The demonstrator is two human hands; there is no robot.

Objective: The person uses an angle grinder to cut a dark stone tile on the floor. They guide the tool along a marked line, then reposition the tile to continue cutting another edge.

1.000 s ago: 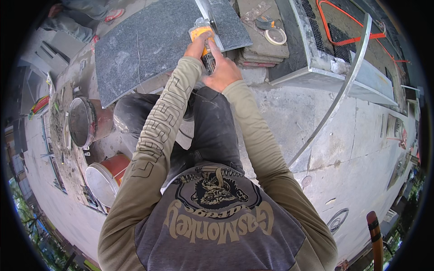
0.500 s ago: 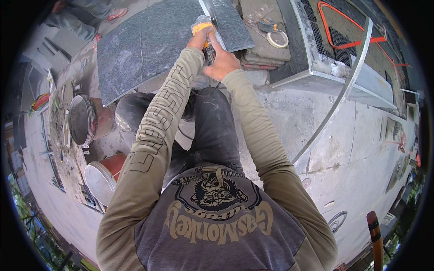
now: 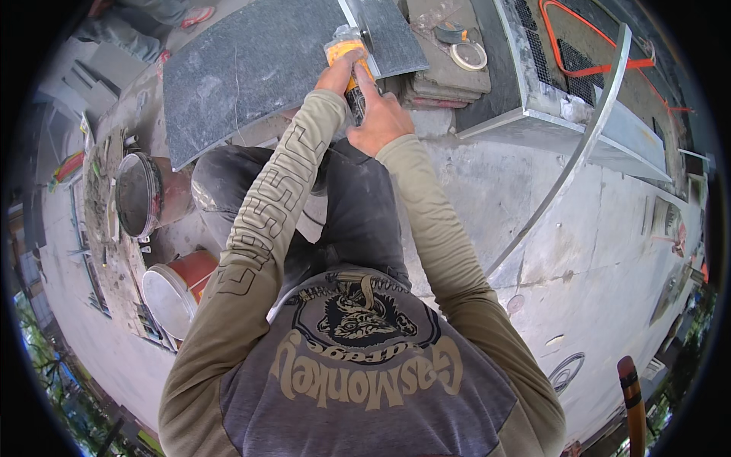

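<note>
with our left hand (image 3: 339,74) and right hand (image 3: 385,122) both curled round the yellow power tool (image 3: 345,50), we should guide it steadily, without twisting, over the dark slab (image 3: 251,72).

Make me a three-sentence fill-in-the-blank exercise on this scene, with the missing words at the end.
1. On the power tool, the hand farther from the person's body is the ____ one.
2. In the picture, the roll of tape lies to the ____ of the dark slab.
3. To the person's left there are ____ buckets.

Missing words: left; right; two.
</note>
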